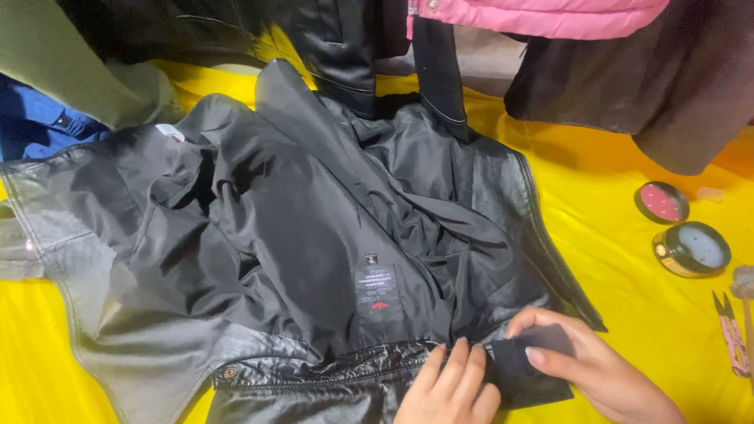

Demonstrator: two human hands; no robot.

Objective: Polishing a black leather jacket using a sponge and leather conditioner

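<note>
Black jacket (298, 235): spread lining-up on a yellow cloth (628, 314), collar toward the near edge. Small black patch (526, 365): lies on the jacket's near hem, right of the collar. Left hand (452, 389): fingers together, pressing flat on the hem beside the patch. Right hand (597, 369): fingers pinching the patch's edge. To the right: pink round tin (661, 202), gold-rimmed round tin (692, 249), pink snips (732, 334). Behind: pink padded garment (542, 16).

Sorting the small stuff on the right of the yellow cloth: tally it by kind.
Round tins: 2, one with a pink lid, one brass-sided with a pale lid
Pink thread snips: 1
Total: 3
A pale item at the right edge is cut off; uncounted.
</note>
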